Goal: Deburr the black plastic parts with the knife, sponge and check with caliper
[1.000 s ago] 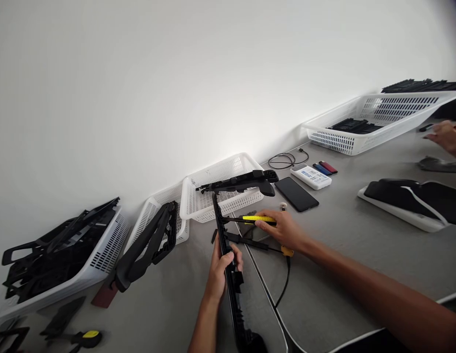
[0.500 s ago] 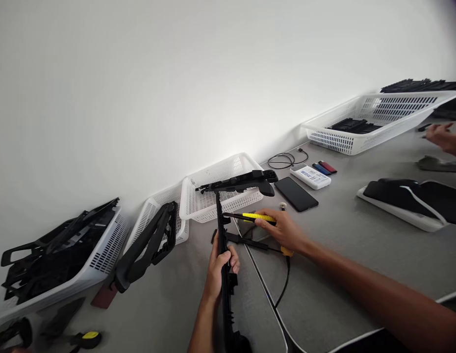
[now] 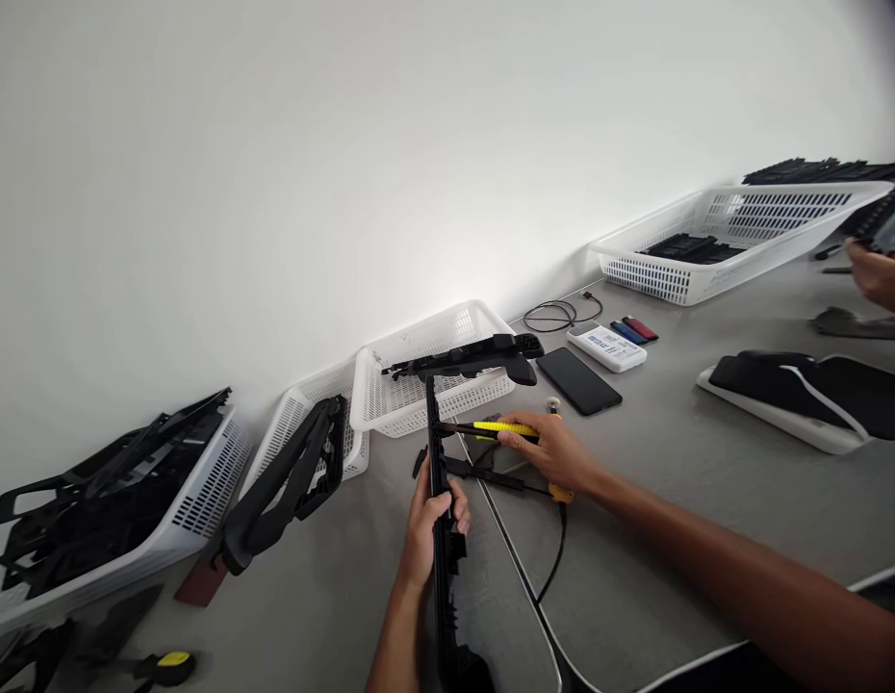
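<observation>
My left hand (image 3: 422, 539) is wrapped around a long, narrow black plastic trim part (image 3: 439, 558), held lengthwise and pointing away from me. Pinched in my right hand (image 3: 552, 448) is a slim yellow-and-black tool (image 3: 498, 428), whose kind I cannot make out for certain. Its thin dark tip meets the right side of the plastic part, above my left fingers. Beneath, a black tool with an orange end (image 3: 559, 493) lies on the grey table (image 3: 635, 568), a black cable close by. The far end of the part reaches the white basket (image 3: 390, 423), where another black piece (image 3: 469, 361) rests across the rim.
More black parts fill a basket (image 3: 202, 510) on the left. A phone (image 3: 578, 381), a white device (image 3: 606, 346), two lighters (image 3: 635, 330) and a coiled cable (image 3: 552, 316) lie to the right. Another person's hand (image 3: 881, 274) holds a black part by the right basket (image 3: 707, 284).
The tool's tip stays at the plastic part, with only a slight shift of my right hand to the left. At far right, the other person's hand now holds a black part up.
</observation>
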The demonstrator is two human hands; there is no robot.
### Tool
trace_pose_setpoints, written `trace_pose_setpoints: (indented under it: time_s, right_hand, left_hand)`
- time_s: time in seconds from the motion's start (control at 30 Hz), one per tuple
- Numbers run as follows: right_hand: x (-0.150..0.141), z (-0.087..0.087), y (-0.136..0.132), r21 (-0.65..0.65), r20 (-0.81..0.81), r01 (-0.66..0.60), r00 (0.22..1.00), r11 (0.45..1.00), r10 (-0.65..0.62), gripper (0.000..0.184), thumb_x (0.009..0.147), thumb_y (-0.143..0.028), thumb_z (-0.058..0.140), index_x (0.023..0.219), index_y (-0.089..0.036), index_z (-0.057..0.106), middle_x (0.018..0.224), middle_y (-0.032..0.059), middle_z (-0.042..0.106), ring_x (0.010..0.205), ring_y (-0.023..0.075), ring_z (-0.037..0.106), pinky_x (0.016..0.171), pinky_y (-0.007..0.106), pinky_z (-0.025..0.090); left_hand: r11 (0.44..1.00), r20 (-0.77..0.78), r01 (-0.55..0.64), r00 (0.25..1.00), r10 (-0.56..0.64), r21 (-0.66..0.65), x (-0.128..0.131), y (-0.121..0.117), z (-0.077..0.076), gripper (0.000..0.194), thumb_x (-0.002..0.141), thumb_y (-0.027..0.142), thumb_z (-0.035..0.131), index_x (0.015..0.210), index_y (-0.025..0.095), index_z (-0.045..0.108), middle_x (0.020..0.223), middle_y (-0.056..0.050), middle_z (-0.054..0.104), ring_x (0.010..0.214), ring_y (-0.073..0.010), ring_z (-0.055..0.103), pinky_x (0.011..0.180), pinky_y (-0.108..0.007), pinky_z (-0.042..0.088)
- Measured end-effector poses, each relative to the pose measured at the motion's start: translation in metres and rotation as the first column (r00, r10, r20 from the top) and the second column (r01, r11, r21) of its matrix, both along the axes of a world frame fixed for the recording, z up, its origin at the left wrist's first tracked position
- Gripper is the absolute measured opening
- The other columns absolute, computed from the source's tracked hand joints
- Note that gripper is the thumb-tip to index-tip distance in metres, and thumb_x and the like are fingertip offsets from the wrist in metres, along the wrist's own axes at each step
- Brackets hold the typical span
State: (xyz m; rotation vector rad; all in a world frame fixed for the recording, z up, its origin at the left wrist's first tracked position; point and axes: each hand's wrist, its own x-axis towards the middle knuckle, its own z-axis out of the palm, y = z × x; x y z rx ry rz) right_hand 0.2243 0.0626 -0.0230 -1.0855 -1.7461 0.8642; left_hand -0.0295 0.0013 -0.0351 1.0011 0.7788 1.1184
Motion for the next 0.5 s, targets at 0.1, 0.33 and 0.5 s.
trace_pose_setpoints:
  time_s: [0.1, 0.33, 0.5]
  right_hand:
    - [0.0005, 0.0020, -0.0017, -0.013, -0.009, -0.113, 0.994, 0.994, 0.113, 0.041, 0.107, -0.054, 0.055, 0.105, -0.020, 0.079, 0.090, 0.0038, 0.078, 0.082, 0.0218, 0.068, 0.073, 0.031, 0.048]
    - [0.0032, 0.0036, 0.0012, -0.022, 0.002, -0.015, 1.000, 1.000, 0.015, 0.042, 0.106, -0.054, 0.055, 0.105, -0.020, 0.079, 0.091, 0.0050, 0.080, 0.082, 0.0239, 0.070, 0.073, 0.032, 0.049]
    - [0.0030, 0.0061, -0.0023, -0.038, -0.016, -0.168, 0.986, 0.985, 0.167, 0.039, 0.106, -0.054, 0.058, 0.105, -0.021, 0.079, 0.093, 0.0046, 0.079, 0.083, 0.0226, 0.069, 0.073, 0.031, 0.049]
  left_hand:
    - [1.000, 0.003, -0.005, 1.000, 0.005, 0.005, 0.0001, 0.0003, -0.0011, 0.050, 0.096, 0.041, 0.071, 0.139, 0.025, 0.051, 0.074, 0.005, 0.060, 0.055, -0.0121, 0.054, 0.055, -0.026, 0.043]
    - [1.000, -0.027, 0.000, 1.000, 0.000, 0.003, 0.0031, -0.0021, 0.0082, 0.045, 0.094, 0.041, 0.071, 0.131, 0.024, 0.053, 0.075, 0.004, 0.062, 0.056, -0.0130, 0.056, 0.055, -0.026, 0.045]
    - [1.000, -0.028, -0.013, 1.000, 0.013, -0.004, 0.0043, -0.0017, 0.0070, 0.043, 0.093, 0.043, 0.070, 0.128, 0.024, 0.053, 0.074, 0.004, 0.062, 0.053, -0.0128, 0.054, 0.053, -0.026, 0.044]
